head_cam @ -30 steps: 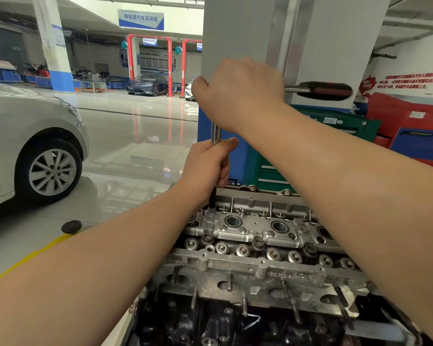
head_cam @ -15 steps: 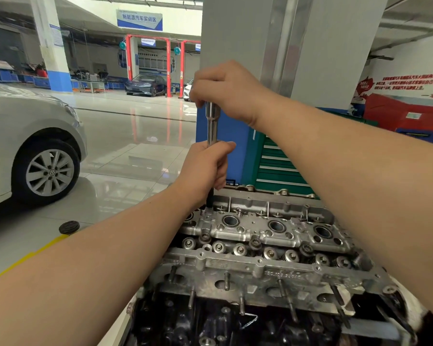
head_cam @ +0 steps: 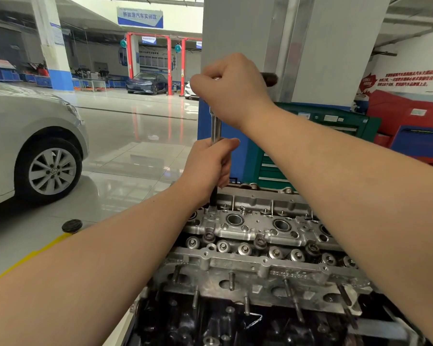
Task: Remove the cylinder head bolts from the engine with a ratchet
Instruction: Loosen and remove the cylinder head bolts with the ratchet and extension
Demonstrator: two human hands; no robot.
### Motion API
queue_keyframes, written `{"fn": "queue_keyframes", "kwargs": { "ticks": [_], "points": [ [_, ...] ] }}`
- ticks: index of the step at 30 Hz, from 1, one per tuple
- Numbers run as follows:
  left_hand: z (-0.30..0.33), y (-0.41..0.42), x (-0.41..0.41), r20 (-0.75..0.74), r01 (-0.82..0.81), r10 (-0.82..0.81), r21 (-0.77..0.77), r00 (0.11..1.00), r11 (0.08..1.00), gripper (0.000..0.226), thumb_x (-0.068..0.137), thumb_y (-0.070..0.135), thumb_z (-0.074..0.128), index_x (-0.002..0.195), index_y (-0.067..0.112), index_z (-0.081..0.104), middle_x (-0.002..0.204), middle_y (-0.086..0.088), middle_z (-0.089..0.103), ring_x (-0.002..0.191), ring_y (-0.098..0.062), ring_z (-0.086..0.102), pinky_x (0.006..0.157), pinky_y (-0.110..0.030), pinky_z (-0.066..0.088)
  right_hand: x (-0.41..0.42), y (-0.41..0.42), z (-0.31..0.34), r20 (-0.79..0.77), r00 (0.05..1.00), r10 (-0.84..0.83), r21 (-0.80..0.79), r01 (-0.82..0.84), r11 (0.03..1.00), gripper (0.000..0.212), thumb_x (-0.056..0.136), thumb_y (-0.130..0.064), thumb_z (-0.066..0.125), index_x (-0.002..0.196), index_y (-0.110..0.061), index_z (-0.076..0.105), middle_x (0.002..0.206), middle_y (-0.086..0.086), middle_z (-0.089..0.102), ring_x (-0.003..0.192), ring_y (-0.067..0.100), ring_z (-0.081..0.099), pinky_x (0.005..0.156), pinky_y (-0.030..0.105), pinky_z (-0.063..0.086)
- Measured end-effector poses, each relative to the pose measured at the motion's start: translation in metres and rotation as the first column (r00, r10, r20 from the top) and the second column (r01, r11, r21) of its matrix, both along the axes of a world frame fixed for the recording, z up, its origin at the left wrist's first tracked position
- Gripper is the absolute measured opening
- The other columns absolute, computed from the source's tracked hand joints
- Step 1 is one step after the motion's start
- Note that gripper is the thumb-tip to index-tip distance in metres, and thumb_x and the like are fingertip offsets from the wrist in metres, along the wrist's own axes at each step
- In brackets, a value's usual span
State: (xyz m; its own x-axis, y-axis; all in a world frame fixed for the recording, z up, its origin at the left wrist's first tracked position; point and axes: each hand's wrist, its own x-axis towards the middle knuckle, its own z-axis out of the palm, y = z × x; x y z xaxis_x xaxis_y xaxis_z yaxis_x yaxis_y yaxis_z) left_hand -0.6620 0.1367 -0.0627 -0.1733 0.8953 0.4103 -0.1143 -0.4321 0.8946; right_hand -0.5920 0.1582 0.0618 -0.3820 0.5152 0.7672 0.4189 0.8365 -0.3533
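Centre frame, the right hand (head_cam: 231, 92) grips the ratchet (head_cam: 269, 78) as the left hand (head_cam: 208, 168) clasps its extension (head_cam: 216, 129), mid-loosening a head bolt; another swing likely follows.

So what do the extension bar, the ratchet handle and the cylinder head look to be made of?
Extension bar: bright mirror-like shaft, probably chrome-plated steel. Ratchet handle: dark, matte and blurred, possibly a rubber or plastic grip; hard to tell. Cylinder head: dull silver-grey with a grainy cast surface, likely aluminium alloy.
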Motion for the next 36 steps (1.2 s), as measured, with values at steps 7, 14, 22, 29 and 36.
{"fn": "queue_keyframes", "kwargs": {
  "ticks": [7,14,22,29,36],
  "points": [
    [0.002,0.000,0.001,-0.027,-0.064,0.064,-0.011,0.998,0.998,0.054,0.095,0.031,0.064,0.049,0.024,0.036,0.044,-0.003,0.034,0.037,-0.021,0.029,0.045,-0.026,0.031,0.000,-0.005,0.008,0.149,0.784,-0.603,0.318,0.539,0.780,0.040,0.088,-0.050,0.042,0.061,-0.022,0.037,0.062,-0.005,0.037,0.053,0.018,0.031,0.052,0.027,0.019],
    [0.003,-0.003,0.005,-0.002,-0.003,0.003,-0.035,1.000,0.999,0.059,0.102,0.020,0.059,0.050,0.025,0.031,0.045,0.001,0.026,0.038,-0.018,0.019,0.043,-0.022,0.024,0.018,0.001,0.008,0.193,0.981,0.003,-0.036,0.004,0.999,0.035,0.091,-0.039,0.059,0.075,-0.009,0.066,0.063,0.001,0.060,0.064,0.023,0.058,0.056,0.033,0.044],
    [0.000,-0.002,0.001,-0.053,-0.131,0.132,0.013,0.990,0.991,0.055,0.099,0.040,0.066,0.054,0.021,0.041,0.045,-0.006,0.043,0.037,-0.022,0.038,0.045,-0.028,0.039,0.004,-0.006,0.008,0.216,0.929,-0.300,0.178,0.265,0.948,0.039,0.086,-0.043,0.047,0.060,-0.013,0.046,0.057,0.001,0.046,0.056,0.027,0.045,0.053,0.028,0.028],
    [0.002,0.000,0.005,0.015,-0.127,0.127,-0.016,0.992,0.992,0.063,0.099,0.050,0.067,0.049,0.030,0.034,0.044,0.004,0.033,0.036,-0.016,0.028,0.044,-0.024,0.031,0.001,-0.008,0.014,0.288,0.774,-0.565,0.378,0.450,0.809,0.044,0.092,-0.052,0.042,0.061,-0.021,0.040,0.063,-0.003,0.044,0.055,0.020,0.039,0.052,0.028,0.025],
    [0.001,0.002,0.007,-0.001,-0.029,0.029,-0.019,1.000,0.999,0.058,0.101,0.038,0.067,0.057,0.023,0.032,0.045,0.004,0.032,0.040,-0.017,0.022,0.045,-0.025,0.024,0.024,-0.001,-0.002,0.024,0.993,0.116,-0.085,-0.114,0.990,0.027,0.093,-0.027,0.062,0.075,-0.007,0.065,0.075,0.018,0.060,0.066,0.017,0.050,0.068,0.043,0.052]
  ]
}}
